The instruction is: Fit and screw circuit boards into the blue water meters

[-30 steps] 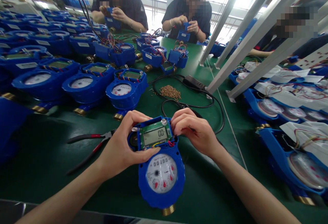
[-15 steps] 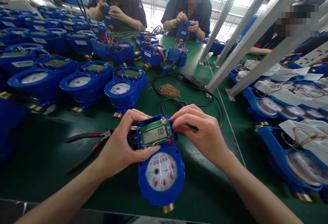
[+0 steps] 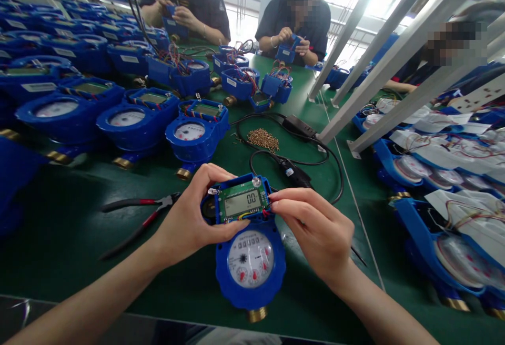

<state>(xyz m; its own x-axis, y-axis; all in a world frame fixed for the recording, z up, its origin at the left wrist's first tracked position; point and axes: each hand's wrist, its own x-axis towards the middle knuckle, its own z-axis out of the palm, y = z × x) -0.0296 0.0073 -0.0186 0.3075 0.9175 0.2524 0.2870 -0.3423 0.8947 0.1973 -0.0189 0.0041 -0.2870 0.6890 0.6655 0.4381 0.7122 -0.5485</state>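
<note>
A blue water meter (image 3: 250,258) is tilted toward me, its white dial below and a lit display (image 3: 241,203) reading 0.0 on a green circuit board above. My left hand (image 3: 193,219) is closed around the left side of its housing, thumb across the front below the display. At the housing's right edge, the thumb and fingers of my right hand (image 3: 315,224) are pinched together beside thin red wires (image 3: 265,211). What lies between those fingertips is too small to make out. A thin dark tip (image 3: 359,256) shows behind my right hand.
Red-and-black pliers (image 3: 148,219) lie to the left. Beyond the meter are a pile of small brass screws (image 3: 262,140) and a black cable with an adapter (image 3: 300,125). Rows of blue meters (image 3: 189,132) fill the left; opened meters (image 3: 453,240) and metal posts (image 3: 379,66) stand right. Co-workers sit opposite.
My right hand has turned and drawn its fingers together into a pinch, slightly lower at the housing's right edge. The left hand keeps its grip on the meter. The view has shifted slightly.
</note>
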